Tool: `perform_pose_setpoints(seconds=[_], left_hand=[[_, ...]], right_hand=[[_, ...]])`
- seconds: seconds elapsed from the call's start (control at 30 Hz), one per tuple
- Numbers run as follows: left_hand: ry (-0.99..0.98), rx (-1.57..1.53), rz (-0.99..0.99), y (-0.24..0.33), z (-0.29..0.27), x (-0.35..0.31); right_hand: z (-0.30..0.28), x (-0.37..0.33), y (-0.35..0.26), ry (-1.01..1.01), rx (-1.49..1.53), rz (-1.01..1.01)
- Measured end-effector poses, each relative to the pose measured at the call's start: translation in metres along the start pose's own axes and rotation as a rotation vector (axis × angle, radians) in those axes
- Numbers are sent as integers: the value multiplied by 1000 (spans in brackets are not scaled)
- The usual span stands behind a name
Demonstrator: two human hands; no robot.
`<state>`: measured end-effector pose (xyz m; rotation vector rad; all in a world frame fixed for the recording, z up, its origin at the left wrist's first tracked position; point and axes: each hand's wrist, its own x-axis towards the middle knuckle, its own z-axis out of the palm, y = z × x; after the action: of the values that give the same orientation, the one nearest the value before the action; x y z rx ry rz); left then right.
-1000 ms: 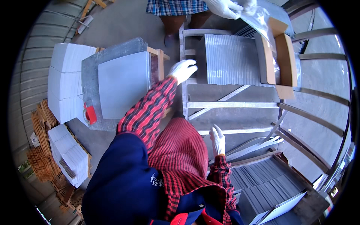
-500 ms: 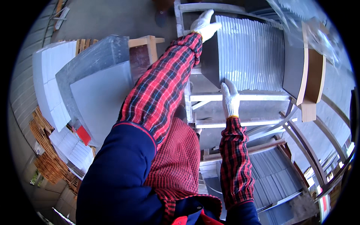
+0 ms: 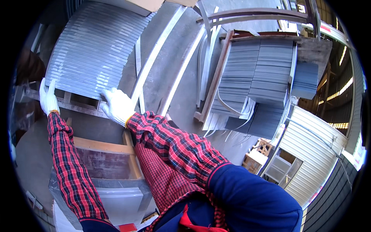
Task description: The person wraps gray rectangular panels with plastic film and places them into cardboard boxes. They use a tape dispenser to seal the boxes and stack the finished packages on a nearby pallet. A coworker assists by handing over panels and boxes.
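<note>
A long row of thin grey tiles (image 3: 91, 54) stands on edge, packed face to face on a metal rack (image 3: 77, 107). My left hand (image 3: 49, 97), in a white knitted glove, grips the left corner of the nearest tile, fingers over its edge. At the opposite corner of the same tile, my right hand (image 3: 118, 106) in a matching glove holds on with thumb and fingertips parted. The tile's near face is mostly turned out of sight. Both forearms wear red and black plaid sleeve covers.
A wooden frame (image 3: 102, 145) and pale panels (image 3: 116, 197) stand close on the near left. Pale rails (image 3: 157, 52) run beside the row. To the right, a crate (image 3: 216, 77) holds more grey tiles (image 3: 266, 65) with loose strapping (image 3: 232, 112). A cardboard box (image 3: 135, 4) sits at the far end.
The view has swung round to the right, so the tile row now lies at the upper left. Both hands remain at the two corners of the row's near end.
</note>
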<state>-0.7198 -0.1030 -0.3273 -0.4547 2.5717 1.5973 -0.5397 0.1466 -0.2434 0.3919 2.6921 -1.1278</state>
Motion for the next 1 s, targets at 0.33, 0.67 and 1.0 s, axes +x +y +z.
perform_pose_setpoints(seconds=[0.33, 0.67, 1.0], left_hand=[[140, 76, 35, -11, -10, -14], [233, -157, -107, -14, -19, -29], [226, -713, -381, 34, 6, -79]], right_hand=[[0, -11, -19, 46, -213, -336], [79, 54, -27, -515, -247, 26], [41, 73, -17, -607, -366, -152]])
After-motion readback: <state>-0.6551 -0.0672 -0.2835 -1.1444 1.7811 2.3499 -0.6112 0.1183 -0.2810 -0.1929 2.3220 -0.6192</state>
